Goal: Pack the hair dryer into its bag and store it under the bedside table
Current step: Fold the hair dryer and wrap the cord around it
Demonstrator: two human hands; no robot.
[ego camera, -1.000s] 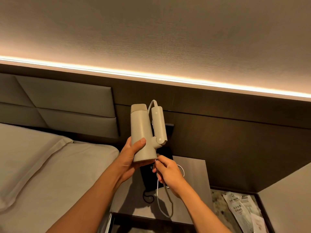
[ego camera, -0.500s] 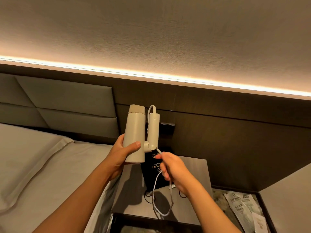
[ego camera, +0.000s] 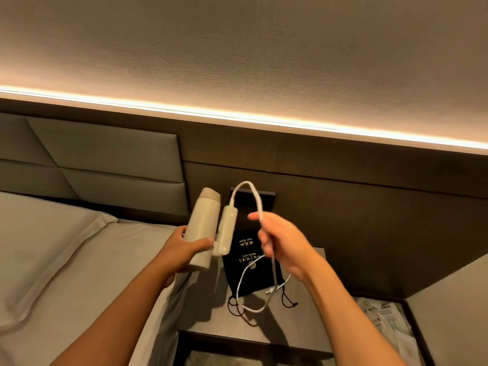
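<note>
Above the counter (ego camera: 298,328) beside the bed (ego camera: 66,273), I hold the hair dryer (ego camera: 202,228) up in my left hand (ego camera: 182,253), fingers and thumb wrapped round the lower end of its barrel, the nozzle end tilted up toward the padded headboard (ego camera: 105,159). Its handle is folded up alongside the barrel. My right hand (ego camera: 282,244) is closed loosely on the white cord (ego camera: 254,196), which arcs up out of the handle's top, passes through my fingers and hangs in a loop with the plug dangling just over the counter. The two hands are apart, with clear air between them.

Flat on the counter below lies the black drawstring bag (ego camera: 245,262), gold lettering facing up, its top edge near the wall socket panel (ego camera: 266,196), its drawstrings trailing toward the counter's front edge. The bag leaves bare counter along the front and right. Left of the counter the mattress edge sits close against it. To the right, a lower ledge holds printed packets (ego camera: 383,320), hemmed in by a pale slanted surface. A dark opening shows beneath the counter's front edge.
</note>
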